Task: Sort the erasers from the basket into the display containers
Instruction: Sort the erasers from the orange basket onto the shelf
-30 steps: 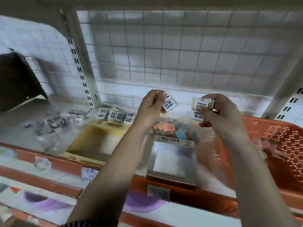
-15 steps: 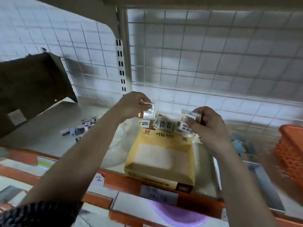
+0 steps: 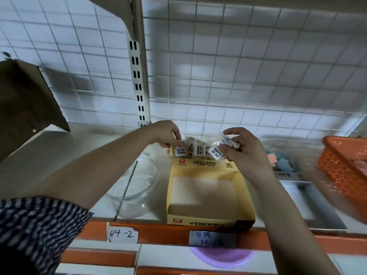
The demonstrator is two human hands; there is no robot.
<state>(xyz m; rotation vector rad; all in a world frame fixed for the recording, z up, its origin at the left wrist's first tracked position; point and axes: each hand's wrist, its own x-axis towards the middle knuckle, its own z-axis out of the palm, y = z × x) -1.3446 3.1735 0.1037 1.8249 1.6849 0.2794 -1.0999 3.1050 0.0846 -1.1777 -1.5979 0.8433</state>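
While the curled fingers of the left hand (image 3: 166,132) pinch one white eraser (image 3: 179,150) at the left end of the row of erasers (image 3: 198,149), the right hand (image 3: 246,151) grips a small bunch of wrapped erasers (image 3: 219,148) between thumb and bent fingers, just right of that row. Both hands work at the far end of the yellow display box (image 3: 206,164) on the shelf (image 3: 59,155). The orange basket (image 3: 341,165) stands well to the right. The step appears to be placing. The next move calls for seating this eraser upright, letting go, then drawing another from the right hand's bunch.
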